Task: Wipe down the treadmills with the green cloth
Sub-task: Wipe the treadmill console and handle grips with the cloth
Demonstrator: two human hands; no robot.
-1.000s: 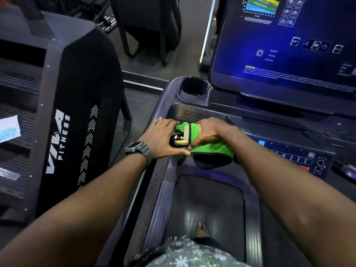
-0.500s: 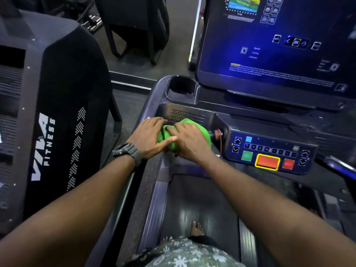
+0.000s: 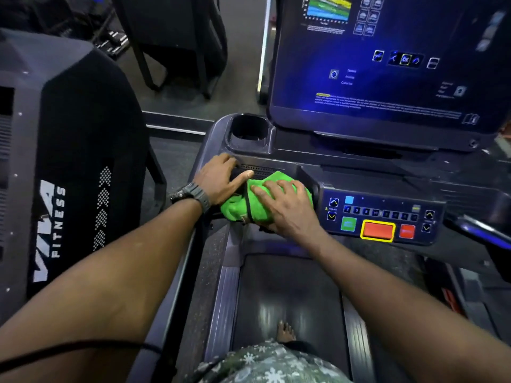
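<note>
Two hands meet at mid-frame on the green cloth (image 3: 260,200), bunched on the treadmill console (image 3: 290,161) just left of the button panel (image 3: 384,217). With fingers spread and lightly bent, the right hand (image 3: 284,208) presses down on top of it. Beside it, the left hand (image 3: 221,179), a watch (image 3: 190,193) on its wrist, lies flat, thumb touching the cloth's edge. Above sit a cup holder (image 3: 249,128) and lit screen (image 3: 387,64); below, the belt (image 3: 287,294).
</note>
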